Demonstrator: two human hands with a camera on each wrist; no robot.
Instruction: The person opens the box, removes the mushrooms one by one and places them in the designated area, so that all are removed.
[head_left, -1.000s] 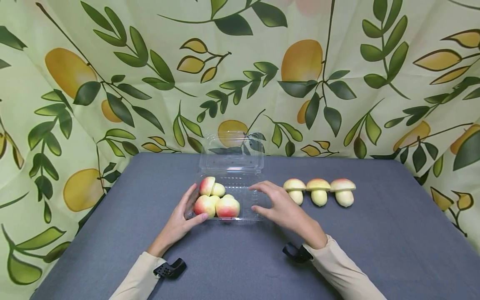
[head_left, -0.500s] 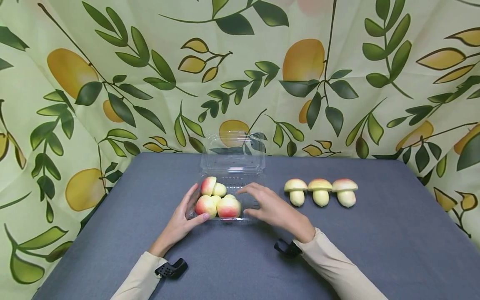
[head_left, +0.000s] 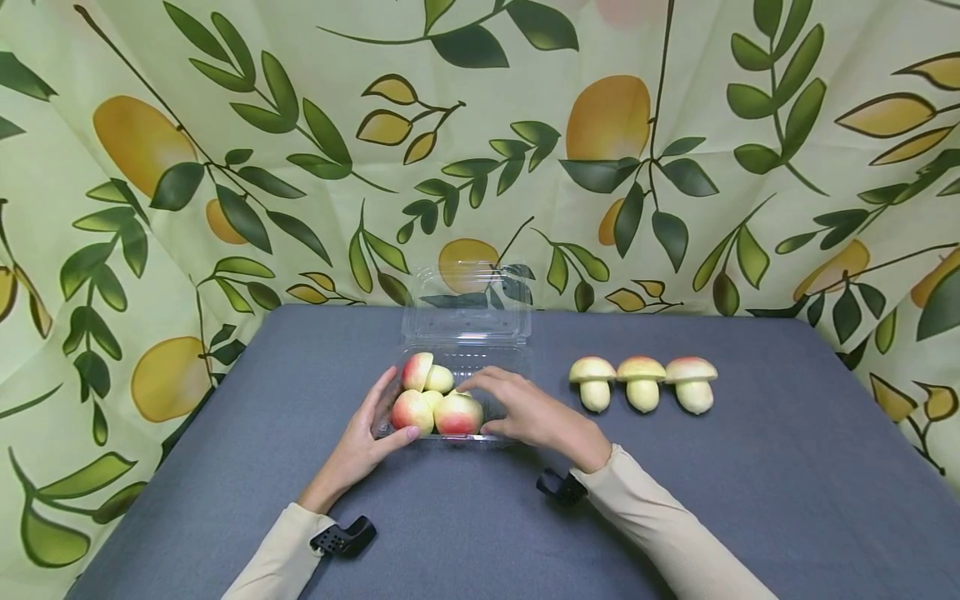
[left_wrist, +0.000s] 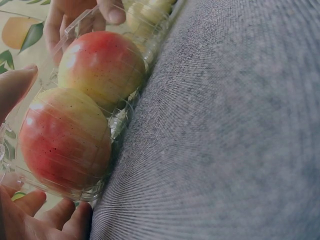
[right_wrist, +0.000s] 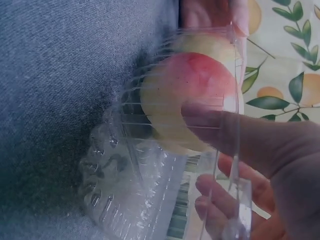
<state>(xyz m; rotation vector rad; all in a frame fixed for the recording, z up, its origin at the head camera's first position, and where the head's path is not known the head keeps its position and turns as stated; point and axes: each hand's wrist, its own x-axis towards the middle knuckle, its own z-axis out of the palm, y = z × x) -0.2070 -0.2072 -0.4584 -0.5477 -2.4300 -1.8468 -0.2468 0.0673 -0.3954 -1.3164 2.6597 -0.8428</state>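
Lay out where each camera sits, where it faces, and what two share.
Head: worn on the head, facing forward and down at the table, clear container and mushroom row; left hand, right hand and beige sleeves show.
Left wrist: on that wrist, facing across the container toward the right hand; left thumb and fingers show along the left side.
Right wrist: on that wrist, facing back toward the left hand; right thumb and fingers show close up.
Shared: both wrist views see a red-and-yellow cap through clear plastic.
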